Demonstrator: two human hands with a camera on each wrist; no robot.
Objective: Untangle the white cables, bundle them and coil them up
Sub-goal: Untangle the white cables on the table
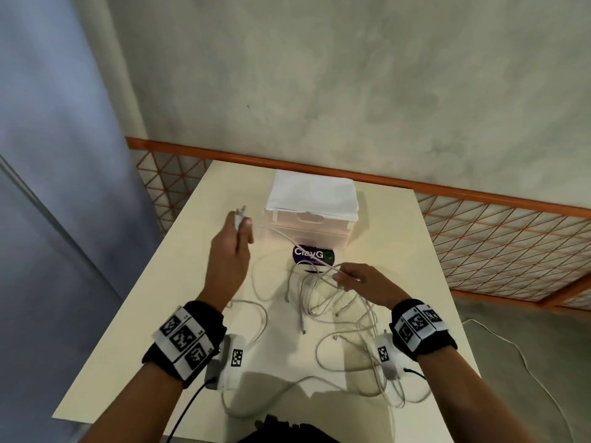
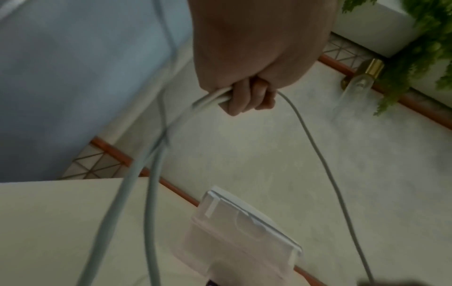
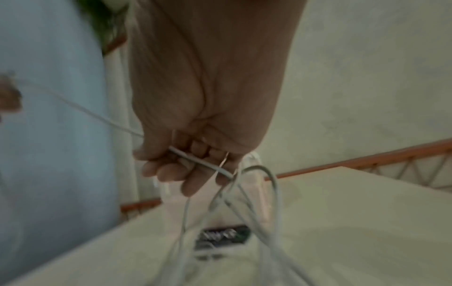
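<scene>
Several white cables (image 1: 323, 302) lie tangled on the cream table (image 1: 399, 251). My left hand (image 1: 235, 238) is raised over the table's left part and grips cable ends; its fingers (image 2: 247, 100) curl round two strands, and a thinner strand (image 2: 325, 164) hangs off to the right. One cable stretches from it across to my right hand (image 1: 350, 279), which pinches that cable (image 3: 205, 164) above the tangle. Loops (image 3: 257, 193) hang down from the right hand's fingers (image 3: 171, 172) to the table.
A translucent drawer box (image 1: 311, 215) with white paper on top stands at the table's back middle, a dark purple label (image 1: 313, 255) in front of it. An orange wire fence (image 1: 499, 238) runs behind the table. A grey wall is beyond, a blue panel at left.
</scene>
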